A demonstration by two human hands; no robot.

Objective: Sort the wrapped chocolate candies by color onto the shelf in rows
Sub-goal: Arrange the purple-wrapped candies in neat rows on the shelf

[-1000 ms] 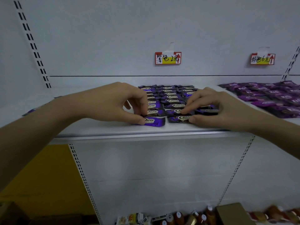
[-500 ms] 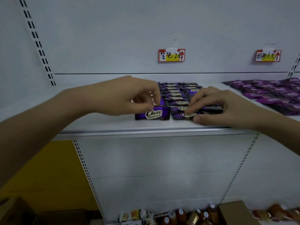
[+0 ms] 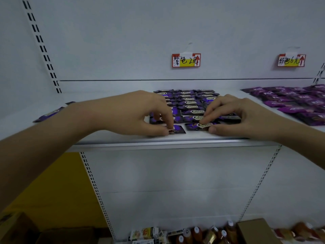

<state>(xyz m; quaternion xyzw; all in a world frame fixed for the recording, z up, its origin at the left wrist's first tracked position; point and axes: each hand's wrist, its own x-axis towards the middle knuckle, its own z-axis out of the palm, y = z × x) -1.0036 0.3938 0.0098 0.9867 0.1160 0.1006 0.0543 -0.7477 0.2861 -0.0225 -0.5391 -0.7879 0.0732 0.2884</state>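
My left hand [image 3: 140, 117] pinches a purple candy [image 3: 178, 129] flat at the shelf [image 3: 175, 143] front, just beside the neighbouring candy [image 3: 197, 125] my right hand [image 3: 237, 118] pinches steady, so both line up with the purple rows [image 3: 190, 101] beyond my fingers.

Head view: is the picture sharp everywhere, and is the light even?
Head view: dim, bluish light; the Choco lettering on the purple candies and the price tag read clearly in the middle; the bottles at the bottom right edge are smeared; the slotted upright at the left leans, a wide-angle bend.
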